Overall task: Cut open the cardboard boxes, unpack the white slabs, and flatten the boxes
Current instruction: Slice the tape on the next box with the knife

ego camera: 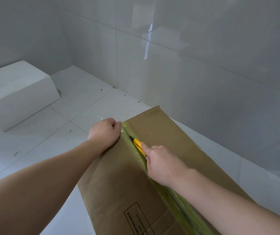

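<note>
cardboard box (pixel 161 175) lies flat on the white tiled floor (pixel 88 102), its long side running from the near edge of the view away toward the glossy tiled wall (pixel 203 65). greenish clear tape (pixel 174 194) covers the middle seam along the whole top. the right hand (pixel 163 164) rests on that seam about halfway along the visible box, fingers (pixel 145 146) curled round a yellow knife (pixel 139 145), with the forefinger laid along its back. the knife's dark tip sits in the seam just ahead of the hand, pointing to the far end of the box. the left hand (pixel 106 131) is at the far left corner of the box, beside the end of the tape, its fingers (pixel 117 123) curled over the box's edge and gripping it; the knife tip is near this hand but apart from it. a printed label (pixel 141 219) shows on the near left flap. a stack of white slabs (pixel 17 92) sits on the floor well to the left, apart from the box.
</note>
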